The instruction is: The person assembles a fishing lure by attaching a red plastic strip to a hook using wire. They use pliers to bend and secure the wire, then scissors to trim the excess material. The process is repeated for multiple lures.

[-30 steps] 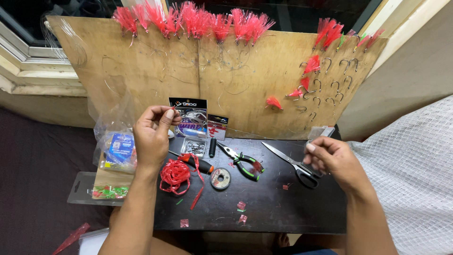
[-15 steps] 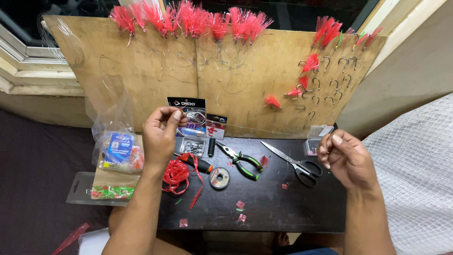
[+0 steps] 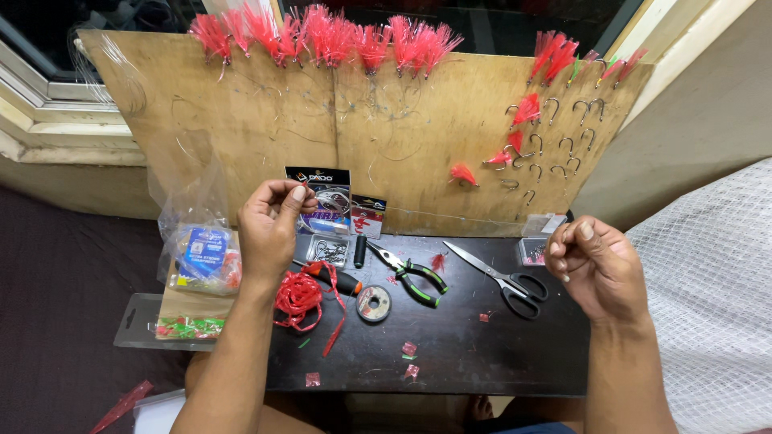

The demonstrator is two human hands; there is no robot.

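My left hand [image 3: 269,221] is raised above the left part of a small black table [image 3: 482,354], with thumb and forefinger pinched together. My right hand [image 3: 597,264] hovers over the table's right end, its fingers also curled and pinched. A very thin line seems to run between the two hands, but it barely shows. Below my left hand lie a bundle of red thread [image 3: 297,297], a red-handled tool [image 3: 338,279] and a clear box of hooks [image 3: 330,250]. Scissors [image 3: 503,277] lie just left of my right hand.
Green-handled pliers [image 3: 414,279] and a small spool [image 3: 373,303] lie mid-table. A plywood board [image 3: 265,128] behind carries red feathered lures [image 3: 322,36] and bare hooks [image 3: 563,141]. Two packets [image 3: 326,201] lean on it. A plastic bag [image 3: 201,249] sits left, white mesh fabric [image 3: 708,305] right.
My right hand has risen from the scissors and moved right and slightly nearer. My left hand has stayed near the packets, fingertips still pinched.
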